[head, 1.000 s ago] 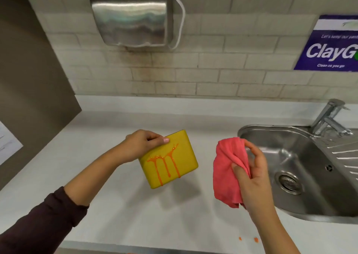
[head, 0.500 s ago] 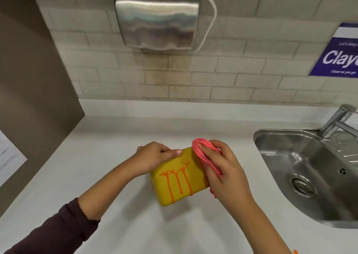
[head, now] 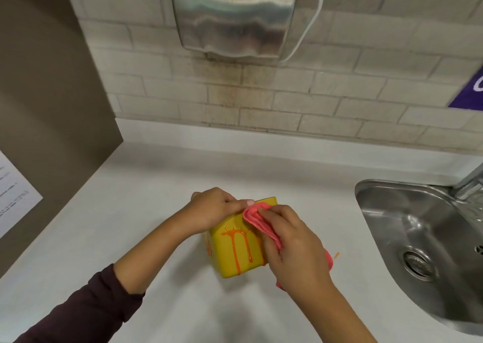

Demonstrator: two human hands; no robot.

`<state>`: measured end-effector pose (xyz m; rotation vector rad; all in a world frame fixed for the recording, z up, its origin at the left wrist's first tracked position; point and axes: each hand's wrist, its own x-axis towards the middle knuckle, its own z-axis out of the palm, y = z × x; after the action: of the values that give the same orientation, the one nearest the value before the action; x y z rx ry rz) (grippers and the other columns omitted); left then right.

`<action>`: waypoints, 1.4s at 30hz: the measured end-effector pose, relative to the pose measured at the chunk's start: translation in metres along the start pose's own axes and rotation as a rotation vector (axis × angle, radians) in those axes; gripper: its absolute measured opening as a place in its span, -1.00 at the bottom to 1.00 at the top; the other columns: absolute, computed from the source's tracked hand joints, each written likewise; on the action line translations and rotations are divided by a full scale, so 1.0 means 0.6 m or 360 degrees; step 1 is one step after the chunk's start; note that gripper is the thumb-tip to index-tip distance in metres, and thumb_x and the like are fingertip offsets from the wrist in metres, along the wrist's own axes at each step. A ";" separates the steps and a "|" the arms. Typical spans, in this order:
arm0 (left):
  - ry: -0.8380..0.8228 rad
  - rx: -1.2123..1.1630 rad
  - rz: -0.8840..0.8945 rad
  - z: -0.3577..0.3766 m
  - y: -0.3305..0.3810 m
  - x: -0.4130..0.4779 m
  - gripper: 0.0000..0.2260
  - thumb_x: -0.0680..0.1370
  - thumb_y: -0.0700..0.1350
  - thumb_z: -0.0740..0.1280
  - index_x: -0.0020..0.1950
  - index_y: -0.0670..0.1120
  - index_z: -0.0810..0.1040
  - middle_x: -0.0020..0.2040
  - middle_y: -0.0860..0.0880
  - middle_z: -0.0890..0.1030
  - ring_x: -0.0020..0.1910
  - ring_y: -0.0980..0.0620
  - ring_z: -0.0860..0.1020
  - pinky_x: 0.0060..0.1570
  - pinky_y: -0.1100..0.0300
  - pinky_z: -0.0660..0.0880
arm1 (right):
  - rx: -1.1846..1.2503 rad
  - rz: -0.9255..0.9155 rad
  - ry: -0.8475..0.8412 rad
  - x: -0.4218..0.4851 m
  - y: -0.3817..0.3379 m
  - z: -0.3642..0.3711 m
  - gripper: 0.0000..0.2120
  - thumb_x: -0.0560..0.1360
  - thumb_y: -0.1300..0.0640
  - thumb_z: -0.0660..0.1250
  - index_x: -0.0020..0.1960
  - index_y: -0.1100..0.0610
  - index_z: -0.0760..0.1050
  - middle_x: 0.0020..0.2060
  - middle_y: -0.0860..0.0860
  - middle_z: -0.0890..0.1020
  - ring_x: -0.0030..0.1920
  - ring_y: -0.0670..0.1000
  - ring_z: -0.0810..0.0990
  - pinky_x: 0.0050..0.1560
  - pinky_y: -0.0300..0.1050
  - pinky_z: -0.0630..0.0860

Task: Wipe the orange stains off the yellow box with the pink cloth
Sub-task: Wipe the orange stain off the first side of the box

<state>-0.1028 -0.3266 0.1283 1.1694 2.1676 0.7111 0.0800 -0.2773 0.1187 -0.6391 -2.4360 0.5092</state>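
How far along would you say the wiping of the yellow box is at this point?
Done: the left hand grips the yellow box and the right hand presses the pink cloth to its upper right. In hand: the first wipe. Left: the orange stains run down the front unsmeared; another smear marks the left side.

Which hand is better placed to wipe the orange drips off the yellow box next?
The right hand: it holds the pink cloth against the yellow box, just above the orange drips. The left hand grips the box's top edge, steadying it.
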 end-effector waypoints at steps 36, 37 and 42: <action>0.0044 -0.0016 0.0020 -0.001 -0.009 0.011 -0.55 0.41 0.35 0.21 -0.32 0.01 0.64 -0.39 0.09 0.58 -0.22 0.14 0.51 0.07 0.08 0.38 | 0.0119 0.0150 0.0028 0.028 -0.007 -0.001 -0.84 0.50 0.06 0.32 0.04 -0.06 0.62 -0.15 -0.09 0.56 -0.25 -0.09 0.51 -0.30 -0.42 0.33; 0.0049 -0.0014 0.0026 -0.001 -0.010 0.010 -0.54 0.41 0.35 0.21 -0.33 0.01 0.63 -0.40 0.08 0.58 -0.24 0.16 0.50 0.06 0.10 0.35 | 0.0124 0.0093 -0.0024 0.025 -0.011 -0.002 -0.82 0.50 0.05 0.30 0.06 -0.08 0.61 -0.13 -0.09 0.58 -0.25 -0.09 0.53 -0.31 -0.40 0.36; 0.0032 0.0029 0.0041 -0.003 -0.017 0.015 -0.46 0.40 0.38 0.19 -0.13 -0.05 0.69 -0.19 -0.02 0.68 -0.21 0.17 0.50 -0.03 0.12 0.29 | 0.0124 0.0029 -0.0192 -0.001 0.005 -0.015 -0.80 0.45 -0.01 0.28 0.01 -0.11 0.63 -0.22 -0.21 0.51 -0.28 -0.13 0.53 -0.34 -0.31 0.40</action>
<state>-0.1135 -0.3240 0.1205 1.2062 2.1836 0.7187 0.0871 -0.2736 0.1240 -0.6144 -2.5107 0.6643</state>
